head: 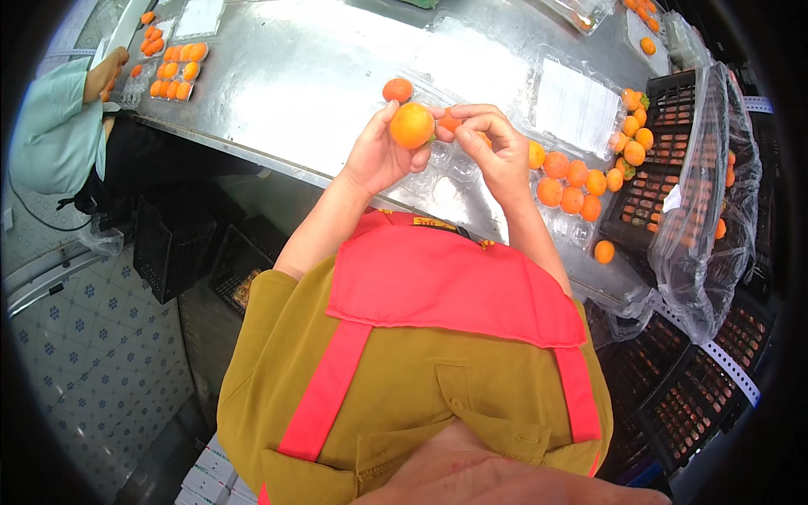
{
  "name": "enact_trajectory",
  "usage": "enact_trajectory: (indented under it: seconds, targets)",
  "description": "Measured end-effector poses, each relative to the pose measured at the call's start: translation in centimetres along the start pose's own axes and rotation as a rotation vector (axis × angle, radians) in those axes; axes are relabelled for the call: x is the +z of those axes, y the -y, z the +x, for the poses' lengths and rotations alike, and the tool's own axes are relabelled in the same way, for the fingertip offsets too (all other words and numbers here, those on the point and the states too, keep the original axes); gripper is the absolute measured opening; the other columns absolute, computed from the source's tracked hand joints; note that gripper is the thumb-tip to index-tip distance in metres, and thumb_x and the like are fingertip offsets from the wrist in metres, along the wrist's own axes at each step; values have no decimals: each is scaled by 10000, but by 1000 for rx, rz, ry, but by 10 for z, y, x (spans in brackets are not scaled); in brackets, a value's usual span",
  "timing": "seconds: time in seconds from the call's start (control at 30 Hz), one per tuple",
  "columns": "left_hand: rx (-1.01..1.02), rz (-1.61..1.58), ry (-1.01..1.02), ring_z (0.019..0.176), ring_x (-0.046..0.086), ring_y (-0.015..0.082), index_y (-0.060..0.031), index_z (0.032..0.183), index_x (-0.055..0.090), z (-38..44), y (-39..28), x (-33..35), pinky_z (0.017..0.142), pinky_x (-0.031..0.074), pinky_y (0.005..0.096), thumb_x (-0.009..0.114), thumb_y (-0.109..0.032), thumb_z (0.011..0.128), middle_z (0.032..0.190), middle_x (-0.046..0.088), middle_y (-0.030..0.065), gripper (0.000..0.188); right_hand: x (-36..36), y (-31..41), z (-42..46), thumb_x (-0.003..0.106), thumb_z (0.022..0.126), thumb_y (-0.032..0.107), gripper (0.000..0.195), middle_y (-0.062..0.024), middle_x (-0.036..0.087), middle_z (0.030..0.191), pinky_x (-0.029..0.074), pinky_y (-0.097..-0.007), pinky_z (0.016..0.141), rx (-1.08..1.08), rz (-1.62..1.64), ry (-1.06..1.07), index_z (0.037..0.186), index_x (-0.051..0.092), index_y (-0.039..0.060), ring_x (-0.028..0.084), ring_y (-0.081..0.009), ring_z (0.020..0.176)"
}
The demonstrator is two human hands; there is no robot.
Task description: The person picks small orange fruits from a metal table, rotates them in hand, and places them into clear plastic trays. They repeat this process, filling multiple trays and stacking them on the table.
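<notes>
An orange persimmon (412, 125) is held in my left hand (385, 148), thumb on one side and fingers beneath. My right hand (499, 148) is raised close beside it, thumb and fingertips nearly together; whether they pinch something small I cannot tell. Just behind the fingers, another persimmon (449, 120) shows in part. A redder persimmon (398, 90) lies beyond my left hand. Below both hands is a clear plastic tray (420, 180) with moulded cups. To the right, several persimmons (571, 201) fill part of a second clear tray (564, 228).
A black plastic crate (672, 107) draped with clear film stands at the right, loose persimmons (634, 153) beside it. A co-worker's arm (101, 76) reaches over the metal table (284, 82) at the far left, near a filled tray (178, 71). Crates (165, 246) stand below the table.
</notes>
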State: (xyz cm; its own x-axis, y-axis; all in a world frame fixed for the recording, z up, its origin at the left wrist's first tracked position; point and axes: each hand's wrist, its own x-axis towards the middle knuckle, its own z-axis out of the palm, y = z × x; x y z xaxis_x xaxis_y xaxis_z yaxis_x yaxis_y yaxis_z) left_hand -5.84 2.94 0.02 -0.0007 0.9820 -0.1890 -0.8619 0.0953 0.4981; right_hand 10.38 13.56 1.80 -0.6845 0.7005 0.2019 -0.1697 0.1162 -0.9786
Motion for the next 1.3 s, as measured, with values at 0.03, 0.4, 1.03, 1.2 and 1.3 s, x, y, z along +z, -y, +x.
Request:
enact_trajectory:
  seconds: [0.03, 0.4, 1.03, 1.2, 1.3]
  targets:
    - [-4, 4, 11, 609, 528, 151, 11, 1300, 482, 0, 0, 0, 544, 432, 257, 238, -462, 1013, 1019, 634, 118, 605, -1, 0, 0, 655, 860, 75, 69, -89, 628, 1050, 484, -305, 844, 11, 24, 6, 837, 654, 10, 595, -166, 988]
    - [-44, 54, -110, 579, 532, 151, -25, 1302, 479, 0, 6, 8, 527, 424, 273, 162, -571, 995, 812, 617, 85, 702, 13, 10, 6, 745, 727, 233, 525, -93, 604, 1138, 454, -352, 903, 41, -208, 97, 1214, 603, 97, 578, -224, 1052]
    - [91, 567, -154, 759, 631, 176, -39, 1380, 420, -7, 4, 8, 715, 517, 303, 407, -340, 987, 927, 646, 130, 495, -3, -5, 5, 670, 816, 67, 631, -175, 518, 1284, 436, -356, 998, 314, 405, 99, 1382, 396, 7, 522, -249, 1190]
    - [149, 574, -205, 836, 652, 196, -44, 1387, 404, -6, 1, 11, 767, 539, 323, 515, -266, 956, 1069, 615, 130, 498, -2, -9, 2, 639, 802, -2, 675, -182, 494, 1311, 414, -352, 1020, 318, 683, 72, 1408, 341, 4, 496, -249, 1220]
    - [77, 454, -187, 936, 654, 222, -55, 1391, 393, -6, 1, 14, 817, 555, 365, 544, -256, 949, 1177, 570, 129, 509, 1, -9, 1, 642, 796, -11, 686, -178, 489, 1322, 406, -358, 1028, 251, 608, 70, 1412, 339, 12, 491, -250, 1229]
